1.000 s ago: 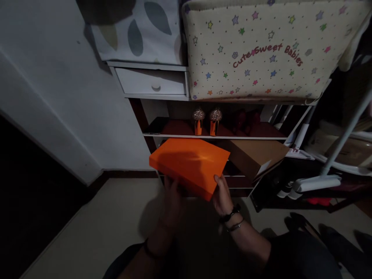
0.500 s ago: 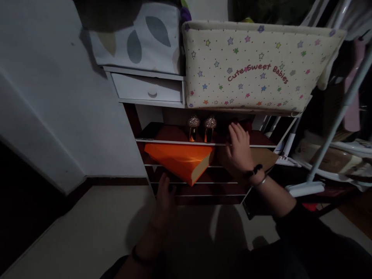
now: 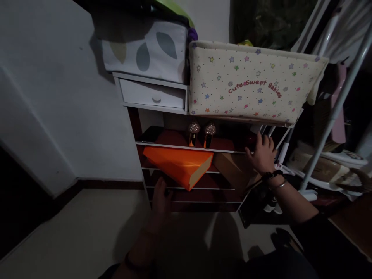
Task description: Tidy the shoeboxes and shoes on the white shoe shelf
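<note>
My right hand, fingers spread, reaches to the right end of the upper shelf, near a dark red item too dim to name. No object shows in its grasp. Low on the left, my left hand hovers in shadow, fingers apart, below a bright orange box-like object with a tan side. That orange object juts out at an angle from the shelf below. A brown cardboard-like piece lies to its right, partly behind my right hand. Two small bottles with glittery domed caps, a left bottle and a right bottle, stand on the upper shelf.
A cream fabric basket with stars sits on top, beside a leaf-patterned box over a white drawer. A dark flat object lies at the shelf's left. A pale pole and a pink brush stand right.
My right hand has moved right along the upper shelf, away from the bottles. My left hand stays low near the orange object. The view has shifted slightly.
</note>
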`<state>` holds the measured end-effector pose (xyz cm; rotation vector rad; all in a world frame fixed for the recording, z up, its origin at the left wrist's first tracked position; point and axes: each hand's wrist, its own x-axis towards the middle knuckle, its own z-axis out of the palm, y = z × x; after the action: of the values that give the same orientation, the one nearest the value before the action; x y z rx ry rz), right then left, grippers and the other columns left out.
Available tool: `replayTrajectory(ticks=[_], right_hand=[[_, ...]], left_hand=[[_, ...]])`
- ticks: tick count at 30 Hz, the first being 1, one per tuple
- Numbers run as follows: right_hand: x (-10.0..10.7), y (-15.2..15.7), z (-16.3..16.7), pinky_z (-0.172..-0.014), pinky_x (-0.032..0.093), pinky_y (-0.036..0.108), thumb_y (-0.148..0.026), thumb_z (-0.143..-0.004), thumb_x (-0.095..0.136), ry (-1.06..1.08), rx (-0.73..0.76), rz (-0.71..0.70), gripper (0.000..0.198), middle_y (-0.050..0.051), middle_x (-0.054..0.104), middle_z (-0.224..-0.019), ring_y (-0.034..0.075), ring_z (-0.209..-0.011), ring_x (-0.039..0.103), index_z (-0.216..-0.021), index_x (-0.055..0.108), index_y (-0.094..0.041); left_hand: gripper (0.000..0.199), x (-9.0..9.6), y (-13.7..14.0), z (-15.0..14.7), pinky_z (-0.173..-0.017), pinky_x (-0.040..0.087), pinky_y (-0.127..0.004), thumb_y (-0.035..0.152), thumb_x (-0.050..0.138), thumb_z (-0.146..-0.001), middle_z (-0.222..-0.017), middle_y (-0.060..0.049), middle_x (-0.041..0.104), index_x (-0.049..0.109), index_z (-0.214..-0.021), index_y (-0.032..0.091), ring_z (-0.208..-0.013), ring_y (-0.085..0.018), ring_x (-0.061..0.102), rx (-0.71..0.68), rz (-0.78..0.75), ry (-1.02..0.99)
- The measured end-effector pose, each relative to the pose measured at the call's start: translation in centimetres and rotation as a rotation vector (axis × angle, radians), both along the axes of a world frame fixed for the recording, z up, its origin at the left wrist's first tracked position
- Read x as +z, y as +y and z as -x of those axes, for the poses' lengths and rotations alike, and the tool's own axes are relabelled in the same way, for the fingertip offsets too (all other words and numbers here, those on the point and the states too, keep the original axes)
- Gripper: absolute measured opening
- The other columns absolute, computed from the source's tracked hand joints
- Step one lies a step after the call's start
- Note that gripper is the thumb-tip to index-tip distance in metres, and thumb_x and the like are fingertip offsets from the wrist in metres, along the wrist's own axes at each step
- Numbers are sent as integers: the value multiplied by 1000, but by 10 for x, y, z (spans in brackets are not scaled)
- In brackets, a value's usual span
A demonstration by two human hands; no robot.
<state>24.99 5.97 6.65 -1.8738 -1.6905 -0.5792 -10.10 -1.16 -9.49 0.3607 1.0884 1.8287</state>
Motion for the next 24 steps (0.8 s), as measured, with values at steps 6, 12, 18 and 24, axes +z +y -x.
replayTrajectory(ticks=[6,12,18,24], right_hand=[[15,-3,94,-128,19,61,-27,-104,42,-369,612,-73,67,15,32,-172,27,-160,24,-168,26,-15],[21,17,125,-121,19,75,-30,-101,53,-424,373,-7,72,22,38,-167,46,-154,32,-168,31,-15],[22,4,119,-113,26,82,-33,-99,55,-325,200,-15,74,29,47,-159,47,-152,34,-165,33,-9],[25,18,171,-124,23,71,-23,-104,42,-584,689,-17,67,11,22,-176,31,-162,19,-169,26,-21]], left_hand=[[36,-6,2,3,-122,40,-57,35,60,-98,-164,-7,46,63,-133,29,-154,-30,40,-15,-38,55],[37,-10,0,11,-120,42,-59,37,59,-99,-162,-9,48,62,-135,30,-154,-31,41,2,-16,35],[39,-7,-7,19,-122,39,-56,32,61,-95,-162,-9,48,62,-134,29,-154,-29,40,27,-19,0],[42,-21,-1,18,-116,48,-50,41,58,-98,-162,-10,48,59,-139,30,-152,-29,43,0,-72,113]])
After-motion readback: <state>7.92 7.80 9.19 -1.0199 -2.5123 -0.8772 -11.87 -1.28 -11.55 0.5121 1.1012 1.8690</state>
